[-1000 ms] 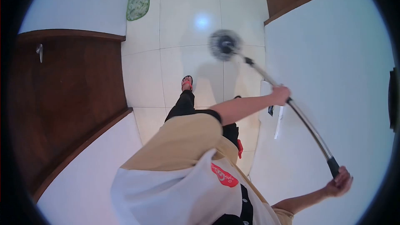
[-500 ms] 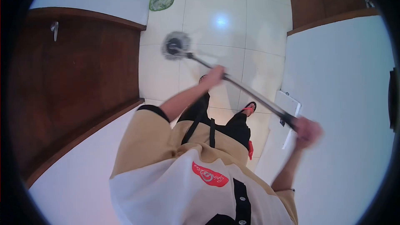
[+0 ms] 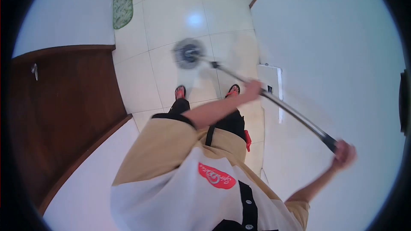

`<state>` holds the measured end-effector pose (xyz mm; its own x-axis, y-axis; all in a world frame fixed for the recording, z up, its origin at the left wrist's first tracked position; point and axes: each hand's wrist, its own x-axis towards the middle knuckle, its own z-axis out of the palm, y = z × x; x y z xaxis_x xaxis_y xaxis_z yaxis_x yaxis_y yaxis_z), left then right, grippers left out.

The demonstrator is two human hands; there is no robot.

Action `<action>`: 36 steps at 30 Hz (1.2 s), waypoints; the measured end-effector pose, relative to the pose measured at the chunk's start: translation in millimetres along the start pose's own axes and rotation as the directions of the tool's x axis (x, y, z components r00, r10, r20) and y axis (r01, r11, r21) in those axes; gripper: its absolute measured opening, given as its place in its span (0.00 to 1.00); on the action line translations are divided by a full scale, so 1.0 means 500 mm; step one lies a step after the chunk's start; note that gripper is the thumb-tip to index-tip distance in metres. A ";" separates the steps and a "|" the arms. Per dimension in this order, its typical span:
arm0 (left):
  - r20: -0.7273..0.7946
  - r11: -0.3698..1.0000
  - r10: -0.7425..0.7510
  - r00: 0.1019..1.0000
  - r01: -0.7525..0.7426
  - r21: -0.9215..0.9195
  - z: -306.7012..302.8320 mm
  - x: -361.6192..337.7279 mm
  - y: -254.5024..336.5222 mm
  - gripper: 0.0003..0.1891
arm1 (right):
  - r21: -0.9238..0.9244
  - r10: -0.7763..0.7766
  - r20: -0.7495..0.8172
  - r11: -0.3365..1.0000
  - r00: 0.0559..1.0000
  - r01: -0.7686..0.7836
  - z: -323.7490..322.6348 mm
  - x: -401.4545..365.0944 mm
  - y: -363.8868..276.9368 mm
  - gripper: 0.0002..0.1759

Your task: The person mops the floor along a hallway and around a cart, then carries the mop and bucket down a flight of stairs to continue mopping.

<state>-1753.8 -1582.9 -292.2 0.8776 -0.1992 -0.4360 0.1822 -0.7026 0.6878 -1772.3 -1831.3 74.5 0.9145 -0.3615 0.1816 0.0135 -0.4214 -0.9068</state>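
A long-handled mop (image 3: 295,113) slants across the view, its round grey mop head (image 3: 187,54) blurred above the floor tiles. My left hand (image 3: 252,90) is closed around the middle of the metal pole. At the pole's upper end, my right hand (image 3: 345,154) wraps the dark grip, out to the right near the white wall. The mop head appears ahead of my feet; whether it touches the floor is hard to tell.
Glossy pale tiles (image 3: 171,13) cover the floor. A green patterned mat (image 3: 123,9) lies at the far left. A brown wooden door (image 3: 68,115) stands left, a white wall (image 3: 334,51) right. A white panel (image 3: 270,83) is low on that wall. My sandalled feet (image 3: 180,92) are below the mop.
The view has turned, so the door and mat sit further left. Both hands have shifted right in view with the mop. The mop head has moved slightly right and down, and my feet show more fully.
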 end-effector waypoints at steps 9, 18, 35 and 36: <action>-0.065 0.897 0.395 0.916 -0.400 -0.186 -0.009 0.080 0.230 0.11 | 0.287 -0.132 -0.219 0.938 0.967 0.193 -0.038 -0.015 -0.062 0.19; -0.387 0.993 0.033 0.922 -0.073 -0.090 -0.103 -0.506 -0.429 0.09 | 0.597 -0.213 0.484 0.790 0.849 -0.142 0.246 -0.446 -0.061 0.17; -0.182 0.930 0.333 0.925 -0.354 -0.098 0.229 -0.272 0.223 0.07 | 0.179 -0.331 0.085 0.933 0.940 0.312 -0.315 -0.368 -0.112 0.15; -0.207 0.917 0.344 0.916 -0.375 -0.134 0.228 -0.247 0.262 0.07 | 0.101 -0.343 -0.020 0.934 0.939 0.343 -0.301 -0.378 -0.123 0.17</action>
<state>-1888.8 -1728.0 -214.3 0.9584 -0.2824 -0.0422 -0.1025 -0.4782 0.8723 -2007.0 -1862.4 153.4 0.8461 -0.2116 0.4892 0.3671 -0.4340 -0.8227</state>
